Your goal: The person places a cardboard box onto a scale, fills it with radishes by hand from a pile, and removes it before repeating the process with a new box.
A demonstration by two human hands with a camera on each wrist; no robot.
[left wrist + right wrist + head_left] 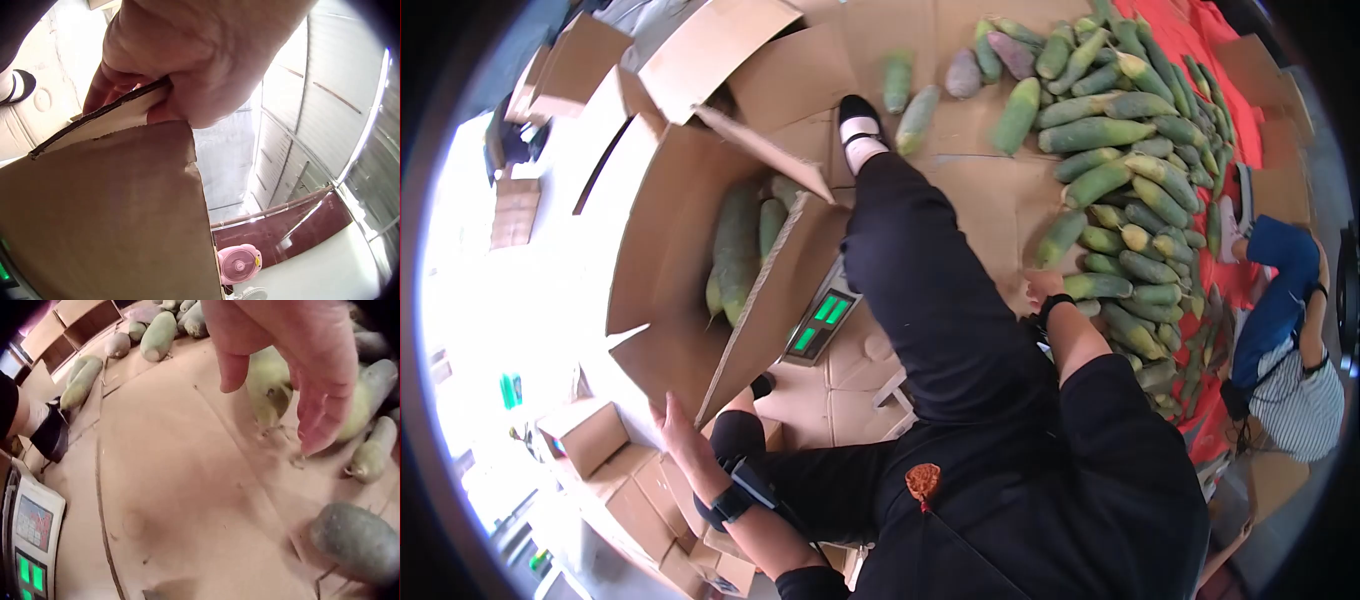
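Observation:
My left hand (687,440) grips the edge of an open cardboard box (662,220); the left wrist view shows the fingers and thumb wrapped over a box flap (100,200). Inside the box lie several long green radishes (737,240). On the other side, my right hand (1045,288) is at the near edge of a big pile of green radishes (1097,134). In the right wrist view its thumb and fingers are spread, with a green radish (265,384) showing between them; the hand has no hold on it.
A scale with a lit green display (823,323) stands against the box. Cardboard sheets (181,487) cover the floor, with a few loose radishes (918,120) near my shoe (860,118). Another person (1285,310) sits at the right, beyond the pile. More cartons (615,480) stand at the lower left.

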